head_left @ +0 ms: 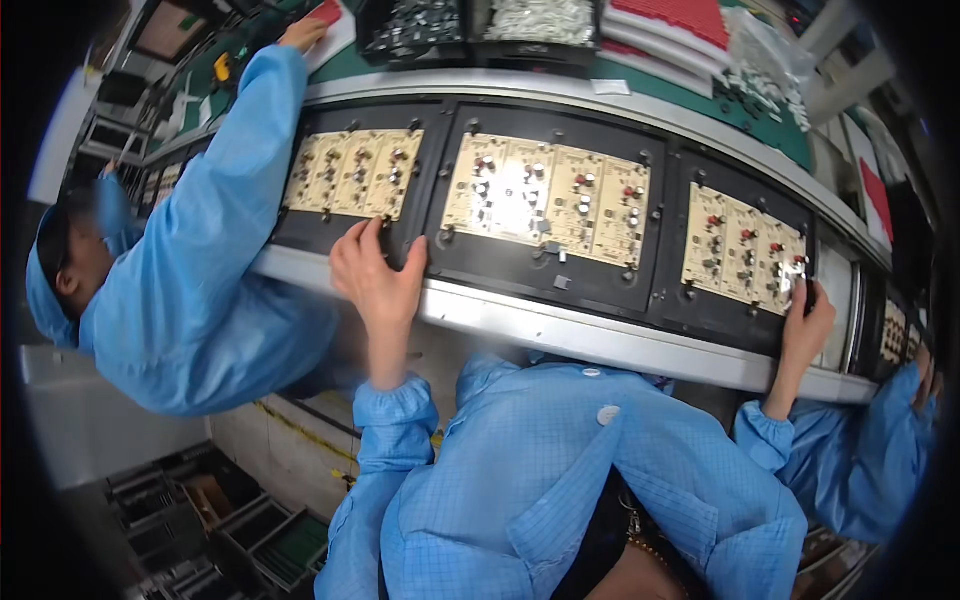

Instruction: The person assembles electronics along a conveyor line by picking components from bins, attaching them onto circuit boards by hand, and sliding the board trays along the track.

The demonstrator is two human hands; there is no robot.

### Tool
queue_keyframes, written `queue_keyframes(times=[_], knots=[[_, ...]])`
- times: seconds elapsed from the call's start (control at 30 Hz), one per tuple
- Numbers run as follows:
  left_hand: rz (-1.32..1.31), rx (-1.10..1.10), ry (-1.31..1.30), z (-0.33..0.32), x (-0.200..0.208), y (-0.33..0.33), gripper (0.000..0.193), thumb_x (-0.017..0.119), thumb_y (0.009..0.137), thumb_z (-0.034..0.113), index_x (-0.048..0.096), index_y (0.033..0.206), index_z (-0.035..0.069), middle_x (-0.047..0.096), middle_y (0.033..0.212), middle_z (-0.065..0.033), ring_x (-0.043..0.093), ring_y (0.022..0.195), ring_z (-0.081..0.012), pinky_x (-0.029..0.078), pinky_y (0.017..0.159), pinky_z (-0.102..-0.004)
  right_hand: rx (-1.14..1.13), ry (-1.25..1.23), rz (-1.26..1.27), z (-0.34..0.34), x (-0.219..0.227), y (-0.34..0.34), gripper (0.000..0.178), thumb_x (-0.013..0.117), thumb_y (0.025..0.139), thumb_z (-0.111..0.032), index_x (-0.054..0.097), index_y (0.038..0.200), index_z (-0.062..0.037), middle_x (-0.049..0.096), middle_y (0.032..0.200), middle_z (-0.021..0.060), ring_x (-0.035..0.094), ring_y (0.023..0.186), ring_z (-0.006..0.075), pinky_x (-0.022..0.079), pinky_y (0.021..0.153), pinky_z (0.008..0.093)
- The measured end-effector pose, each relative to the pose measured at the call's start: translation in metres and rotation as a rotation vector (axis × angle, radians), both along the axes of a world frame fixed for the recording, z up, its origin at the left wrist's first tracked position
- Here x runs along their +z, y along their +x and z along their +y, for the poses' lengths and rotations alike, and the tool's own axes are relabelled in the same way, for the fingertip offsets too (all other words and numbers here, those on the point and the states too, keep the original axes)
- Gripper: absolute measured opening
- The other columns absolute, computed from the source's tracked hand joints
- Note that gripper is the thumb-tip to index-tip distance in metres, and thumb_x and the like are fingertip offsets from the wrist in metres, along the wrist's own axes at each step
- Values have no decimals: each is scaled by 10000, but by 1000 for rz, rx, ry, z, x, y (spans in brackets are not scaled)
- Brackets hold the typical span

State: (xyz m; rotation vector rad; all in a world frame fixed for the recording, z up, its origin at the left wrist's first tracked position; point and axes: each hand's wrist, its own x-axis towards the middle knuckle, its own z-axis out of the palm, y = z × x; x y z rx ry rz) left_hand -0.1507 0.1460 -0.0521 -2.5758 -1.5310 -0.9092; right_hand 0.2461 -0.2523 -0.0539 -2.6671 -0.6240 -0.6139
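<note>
My left hand (378,275) lies spread over the near rim where the left black carrier (300,232) meets the middle black carrier (480,262). Its fingers touch the left one, the thumb reaches the middle one, and nothing is in the hand. At the right carrier's (742,318) near right corner, my right hand (806,325) has thumb and finger closed around the dark edge. Each carrier bears a tan circuit board panel (573,205) with small red, black and silver parts. Several small grey and white components (562,283) lie loose on the middle carrier and its board.
A metal rail (600,337) runs along my side. Beyond the line stand black bins of dark parts (418,25) and white parts (540,20), red foam sheets (675,22) and a bag of parts (765,60). A co-worker's blue sleeve (215,190) reaches across at left; another person's hand (925,375) is far right.
</note>
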Motion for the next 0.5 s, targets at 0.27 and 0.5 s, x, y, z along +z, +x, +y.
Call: queue_keyframes(times=[0.27, 0.5], knots=[[-23, 64, 158, -27, 2, 8, 351, 795, 763, 276, 700, 1051, 100, 632, 1166, -57, 539, 1148, -289, 374, 983, -442, -1, -44, 37, -7, 11, -24, 487, 635, 949, -369, 598, 1257, 7, 626, 1087, 229, 604, 1018, 361, 471, 887, 412], [137, 210, 197, -23, -3, 8, 309, 768, 782, 401, 738, 973, 160, 657, 1137, -25, 594, 1078, -276, 451, 875, -447, 189, 119, 90, -10, 23, -29, 370, 677, 918, -237, 622, 1206, -11, 626, 1047, 179, 599, 984, 322, 469, 880, 376]])
